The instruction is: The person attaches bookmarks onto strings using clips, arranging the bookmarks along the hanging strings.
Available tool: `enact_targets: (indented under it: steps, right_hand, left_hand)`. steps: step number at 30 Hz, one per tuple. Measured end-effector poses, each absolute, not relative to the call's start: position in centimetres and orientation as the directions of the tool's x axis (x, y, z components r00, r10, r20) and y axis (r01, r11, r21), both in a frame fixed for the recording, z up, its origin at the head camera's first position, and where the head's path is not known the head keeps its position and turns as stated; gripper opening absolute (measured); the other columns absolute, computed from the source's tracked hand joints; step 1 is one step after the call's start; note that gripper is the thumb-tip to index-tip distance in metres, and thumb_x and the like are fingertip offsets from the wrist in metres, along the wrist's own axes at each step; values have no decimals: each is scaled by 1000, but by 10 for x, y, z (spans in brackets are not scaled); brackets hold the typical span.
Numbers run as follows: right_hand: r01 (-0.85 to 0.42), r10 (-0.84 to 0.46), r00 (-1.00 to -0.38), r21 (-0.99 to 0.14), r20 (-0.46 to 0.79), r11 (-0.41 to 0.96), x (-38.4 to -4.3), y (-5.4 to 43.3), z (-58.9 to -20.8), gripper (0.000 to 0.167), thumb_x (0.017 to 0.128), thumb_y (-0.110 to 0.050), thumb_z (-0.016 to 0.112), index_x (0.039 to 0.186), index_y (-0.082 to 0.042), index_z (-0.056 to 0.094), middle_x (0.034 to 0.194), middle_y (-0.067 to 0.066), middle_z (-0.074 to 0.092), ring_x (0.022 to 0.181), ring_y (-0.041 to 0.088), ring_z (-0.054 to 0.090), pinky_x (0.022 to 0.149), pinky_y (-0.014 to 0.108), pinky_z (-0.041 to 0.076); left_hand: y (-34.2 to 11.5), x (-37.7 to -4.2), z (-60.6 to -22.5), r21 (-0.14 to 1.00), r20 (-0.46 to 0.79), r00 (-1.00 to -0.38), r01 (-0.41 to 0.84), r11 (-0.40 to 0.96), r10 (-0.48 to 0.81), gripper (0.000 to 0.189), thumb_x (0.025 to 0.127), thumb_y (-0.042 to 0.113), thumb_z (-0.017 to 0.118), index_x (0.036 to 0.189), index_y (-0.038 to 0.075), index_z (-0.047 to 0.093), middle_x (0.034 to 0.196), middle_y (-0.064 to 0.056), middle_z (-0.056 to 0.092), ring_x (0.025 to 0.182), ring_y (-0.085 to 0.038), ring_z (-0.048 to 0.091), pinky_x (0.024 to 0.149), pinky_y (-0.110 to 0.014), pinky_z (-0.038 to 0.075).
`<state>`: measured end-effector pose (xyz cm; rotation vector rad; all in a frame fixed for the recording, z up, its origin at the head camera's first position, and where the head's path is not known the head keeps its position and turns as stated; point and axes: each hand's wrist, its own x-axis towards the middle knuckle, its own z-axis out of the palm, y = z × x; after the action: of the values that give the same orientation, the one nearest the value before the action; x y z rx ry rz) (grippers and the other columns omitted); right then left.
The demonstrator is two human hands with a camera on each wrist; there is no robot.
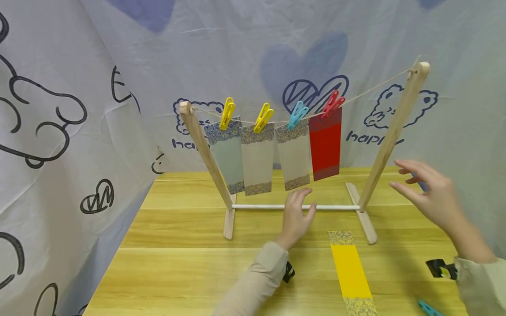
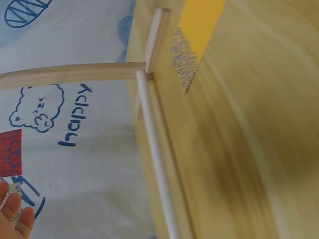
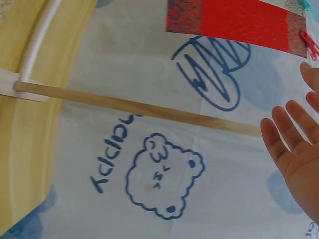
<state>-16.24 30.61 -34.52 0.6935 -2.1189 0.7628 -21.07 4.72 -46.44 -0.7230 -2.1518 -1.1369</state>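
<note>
Four paper strips hang from a string on a wooden rack: a pale blue strip (image 1: 227, 162), two cream ones and a red strip (image 1: 325, 147). Yellow clothespins (image 1: 263, 117), a blue clothespin (image 1: 298, 115) and a red clothespin (image 1: 333, 104) grip their top edges. My left hand (image 1: 296, 217) is just below the third strip, in front of the white rod, fingers loosely bent and holding nothing. To the right of the right post, my right hand (image 1: 432, 195) is raised with thumb and fingers spread, nothing between them. A yellow strip (image 1: 352, 267) lies flat on the table.
The rack's right post (image 1: 395, 136) and left post (image 1: 205, 153) stand on wooden feet, joined low down by a white rod (image 1: 257, 206). Another blue clothespin (image 1: 428, 308) lies at the table's front right. A patterned cloth (image 1: 245, 52) hangs behind.
</note>
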Motion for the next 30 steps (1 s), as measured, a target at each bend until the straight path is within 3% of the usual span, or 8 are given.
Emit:
enact_targets:
  steps: [2, 4, 11, 17, 23, 30]
  right_hand:
    - [-685, -216, -564, -306, 797, 661, -160, 309, -351, 55, 80, -40, 61, 110, 6, 59, 107, 14, 60, 95, -5, 49, 76, 4, 38]
    - [-687, -207, -571, -325, 794, 650, -156, 312, -358, 52, 80, -36, 62, 111, 6, 59, 107, 13, 60, 95, -4, 49, 77, 4, 38]
    - [-659, -141, -613, -405, 777, 634, -141, 320, -380, 40, 76, -5, 70, 112, 6, 58, 108, 10, 60, 96, 0, 51, 76, 6, 40]
    - [-644, -96, -624, -440, 776, 626, -134, 327, -397, 40, 71, 5, 70, 109, 9, 59, 108, 11, 59, 95, 1, 52, 74, 6, 41]
    - [-574, -74, -670, -452, 738, 682, -124, 331, -411, 53, 63, 19, 69, 113, 6, 58, 109, 6, 58, 96, -4, 49, 74, 4, 39]
    - [-573, -30, -686, -515, 727, 637, -115, 336, -433, 51, 61, 23, 68, 109, 8, 59, 107, 8, 60, 95, -2, 52, 73, 5, 41]
  left_hand:
    - [49, -210, -469, 528, 707, -680, 691, 494, 195, 35, 79, 8, 64, 112, 1, 56, 112, -10, 57, 105, -19, 49, 94, -28, 36]
    - [50, -209, -472, 528, 697, -687, 686, 500, 207, 35, 79, 9, 64, 112, 2, 56, 112, -10, 56, 106, -19, 49, 94, -28, 36]
    - [53, -202, -482, 547, 650, -722, 662, 512, 239, 35, 80, 11, 63, 114, 4, 55, 114, -7, 55, 108, -18, 48, 95, -31, 36]
    - [58, -198, -491, 541, 638, -725, 662, 519, 260, 36, 79, 9, 63, 114, 4, 55, 114, -8, 55, 107, -18, 48, 94, -33, 37]
    - [64, -194, -498, 528, 613, -737, 649, 548, 283, 35, 81, 13, 62, 114, 4, 55, 115, -8, 55, 108, -18, 47, 95, -34, 36]
    - [68, -189, -504, 518, 581, -753, 635, 573, 309, 36, 82, 16, 62, 115, 4, 55, 116, -6, 55, 110, -17, 46, 96, -32, 35]
